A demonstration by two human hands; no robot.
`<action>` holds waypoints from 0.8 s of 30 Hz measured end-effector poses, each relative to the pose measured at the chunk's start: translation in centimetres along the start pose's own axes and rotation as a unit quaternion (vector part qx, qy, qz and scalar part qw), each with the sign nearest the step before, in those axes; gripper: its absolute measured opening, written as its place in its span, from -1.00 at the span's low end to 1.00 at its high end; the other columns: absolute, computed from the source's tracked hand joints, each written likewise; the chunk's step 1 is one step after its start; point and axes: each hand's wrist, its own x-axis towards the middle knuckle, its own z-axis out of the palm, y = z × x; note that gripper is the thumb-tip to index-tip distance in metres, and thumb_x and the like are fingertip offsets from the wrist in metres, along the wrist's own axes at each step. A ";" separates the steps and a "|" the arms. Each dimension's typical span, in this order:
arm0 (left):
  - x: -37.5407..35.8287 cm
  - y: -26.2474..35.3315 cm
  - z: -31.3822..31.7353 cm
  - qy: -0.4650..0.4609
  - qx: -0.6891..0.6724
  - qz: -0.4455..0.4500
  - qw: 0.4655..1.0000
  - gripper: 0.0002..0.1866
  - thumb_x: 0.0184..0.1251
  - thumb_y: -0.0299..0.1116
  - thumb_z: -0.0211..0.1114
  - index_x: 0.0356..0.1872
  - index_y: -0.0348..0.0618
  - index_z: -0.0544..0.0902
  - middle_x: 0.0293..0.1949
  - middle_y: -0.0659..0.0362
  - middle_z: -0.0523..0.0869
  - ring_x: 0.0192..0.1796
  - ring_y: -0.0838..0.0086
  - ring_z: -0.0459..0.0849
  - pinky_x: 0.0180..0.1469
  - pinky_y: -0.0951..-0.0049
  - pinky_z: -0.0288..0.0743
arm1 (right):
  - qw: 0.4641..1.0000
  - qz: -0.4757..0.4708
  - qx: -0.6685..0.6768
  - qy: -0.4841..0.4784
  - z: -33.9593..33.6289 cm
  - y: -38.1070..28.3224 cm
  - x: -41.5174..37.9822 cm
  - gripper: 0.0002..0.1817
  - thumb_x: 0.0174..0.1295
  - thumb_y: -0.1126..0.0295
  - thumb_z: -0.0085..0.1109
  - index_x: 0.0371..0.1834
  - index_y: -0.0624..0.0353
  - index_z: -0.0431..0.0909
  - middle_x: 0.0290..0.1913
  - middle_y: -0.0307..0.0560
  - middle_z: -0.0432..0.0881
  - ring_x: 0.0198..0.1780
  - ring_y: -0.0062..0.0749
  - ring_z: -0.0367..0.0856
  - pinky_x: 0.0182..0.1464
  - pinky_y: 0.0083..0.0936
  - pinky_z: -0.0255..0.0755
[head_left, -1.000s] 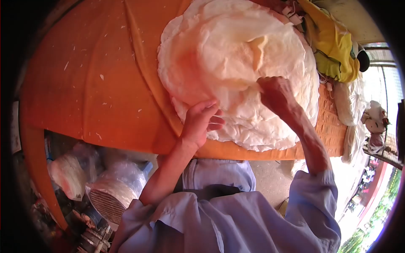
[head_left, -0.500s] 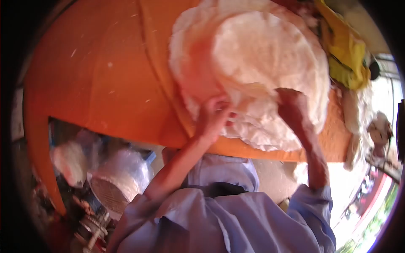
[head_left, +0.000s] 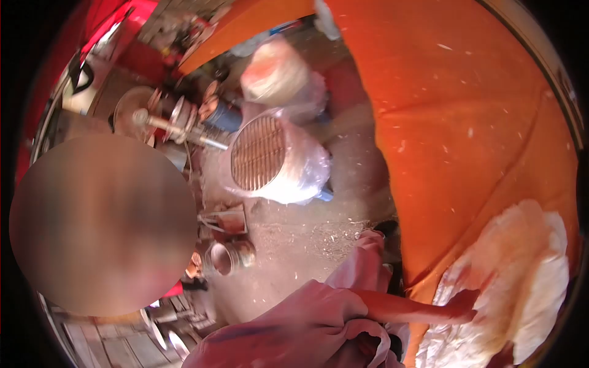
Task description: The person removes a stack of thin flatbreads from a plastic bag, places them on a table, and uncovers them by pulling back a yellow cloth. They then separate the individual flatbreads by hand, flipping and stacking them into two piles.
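Note:
A pile of thin, crinkled white round sheets (head_left: 521, 264) lies on the orange-covered table (head_left: 448, 135) at the lower right. My left hand (head_left: 461, 306) rests on the near part of the pile, its fingers drawn together at a fold of the top sheet. Low at the frame's edge, only a dark part of my right hand (head_left: 505, 356) shows over the same sheets, and its fingers are hidden.
On the floor left of the table stand a plastic-wrapped bundle with a ribbed round end (head_left: 257, 153) and a pale wrapped bundle (head_left: 276, 70). A metal can (head_left: 227, 257) lies beyond my legs. A large blurred disc (head_left: 104, 227) covers the left side.
The view has swung left, so the table and the white sheets now sit at the right and more floor shows. My right hand has mostly passed out of the frame.

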 end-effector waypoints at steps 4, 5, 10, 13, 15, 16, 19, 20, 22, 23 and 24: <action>-1.1 -1.8 0.3 0.054 -0.009 0.032 0.998 -0.51 0.07 -0.44 0.30 0.06 -0.32 0.41 -0.16 -0.22 0.61 -0.04 -0.11 0.57 -0.03 0.00 0.43 | 0.998 -0.059 0.002 -0.006 0.7 -1.0 2.4 -0.44 0.14 0.33 0.21 0.23 -0.02 0.25 -0.08 0.10 0.61 -0.27 0.02 0.63 -0.24 -0.21 0.54; -1.7 -0.8 -0.8 0.028 -0.012 0.005 1.000 -0.52 0.08 -0.44 0.30 0.06 -0.32 0.41 -0.15 -0.24 0.61 -0.03 -0.13 0.57 -0.02 0.01 0.44 | 0.998 -0.068 0.002 -0.008 0.7 -1.1 3.0 -0.42 0.14 0.32 0.22 0.25 -0.03 0.23 -0.06 0.10 0.61 -0.26 0.02 0.63 -0.23 -0.21 0.55; 0.9 -2.8 4.7 0.058 -0.100 -0.025 0.993 -0.35 0.02 -0.42 0.35 0.19 -0.34 0.36 -0.04 -0.24 0.59 0.07 -0.10 0.55 0.09 0.09 0.43 | 0.993 -0.117 -0.008 -0.021 0.7 -0.6 4.3 -0.29 0.15 0.26 0.27 0.34 -0.07 0.12 0.00 0.10 0.61 -0.23 0.00 0.64 -0.22 -0.22 0.57; 0.1 -2.2 3.6 0.054 -0.100 -0.020 0.993 -0.29 0.07 -0.33 0.38 0.28 -0.32 0.33 0.03 -0.24 0.58 0.12 -0.07 0.55 0.12 0.11 0.43 | 0.990 -0.133 -0.030 -0.026 -0.5 1.4 3.9 -0.22 0.15 0.22 0.30 0.40 -0.10 0.06 0.04 0.09 0.60 -0.21 -0.01 0.65 -0.20 -0.23 0.58; -1.9 -0.5 0.9 0.035 -0.081 -0.036 0.995 -0.27 0.09 -0.30 0.39 0.29 -0.31 0.32 0.07 -0.24 0.56 0.16 -0.05 0.53 0.15 0.12 0.42 | 0.987 -0.146 -0.056 -0.027 -2.3 4.6 3.4 -0.17 0.16 0.19 0.32 0.44 -0.12 0.02 0.07 0.09 0.60 -0.19 -0.02 0.66 -0.20 -0.23 0.59; -2.8 0.8 -0.9 0.013 -0.070 -0.059 0.996 -0.26 0.06 -0.32 0.40 0.29 -0.32 0.32 0.09 -0.24 0.54 0.19 -0.03 0.51 0.17 0.13 0.42 | 0.984 -0.159 -0.083 -0.020 -3.8 7.4 3.2 -0.14 0.16 0.18 0.33 0.46 -0.12 0.00 0.08 0.09 0.60 -0.18 -0.02 0.66 -0.19 -0.23 0.59; 0.0 -3.2 5.9 0.138 -0.045 -0.023 0.989 -0.39 0.16 -0.36 0.17 0.30 -0.25 0.37 0.10 -0.20 0.57 0.22 0.06 0.52 0.22 0.13 0.38 | 0.942 -0.235 -0.237 0.037 -11.3 21.4 3.0 -0.06 0.16 0.14 0.36 0.52 -0.15 -0.07 0.12 0.08 0.59 -0.16 -0.03 0.67 -0.18 -0.24 0.61; 2.8 -6.9 9.1 0.076 -0.068 0.023 0.995 -0.63 0.18 -0.41 0.10 0.04 -0.23 0.45 -0.10 -0.08 0.60 0.03 0.17 0.57 0.07 0.20 0.44 | 0.928 -0.225 -0.290 0.062 -14.7 27.5 2.4 -0.04 0.17 0.13 0.37 0.54 -0.16 -0.09 0.13 0.08 0.59 -0.16 -0.03 0.67 -0.18 -0.24 0.61; 3.6 -8.9 10.1 -0.022 -0.228 0.012 0.973 -0.80 0.16 -0.49 0.13 -0.16 -0.23 0.49 -0.34 0.08 0.60 -0.25 0.35 0.61 -0.22 0.33 0.50 | 0.952 -0.041 -0.297 0.070 -20.4 34.9 3.3 -0.59 0.44 0.21 -0.04 0.22 0.19 0.49 0.08 0.27 0.57 0.06 0.06 0.56 0.15 -0.17 0.38; 0.6 -5.8 6.6 -0.038 -0.369 -0.050 0.927 -0.72 0.12 -0.52 0.23 -0.11 -0.25 0.45 -0.39 0.11 0.57 -0.35 0.43 0.59 -0.34 0.39 0.50 | 0.957 0.058 -0.272 0.076 -24.3 25.6 2.2 -0.60 0.44 0.20 -0.04 0.19 0.21 0.51 0.03 0.26 0.60 0.01 0.05 0.60 0.10 -0.20 0.42; -2.4 -2.7 3.3 -0.037 -0.487 -0.114 0.865 -0.61 0.08 -0.55 0.33 -0.07 -0.27 0.40 -0.44 0.15 0.53 -0.45 0.50 0.58 -0.47 0.45 0.50 | 0.953 0.135 -0.252 0.094 -26.9 18.7 1.1 -0.59 0.44 0.20 -0.04 0.17 0.24 0.52 -0.02 0.24 0.64 -0.05 0.05 0.64 0.06 -0.22 0.46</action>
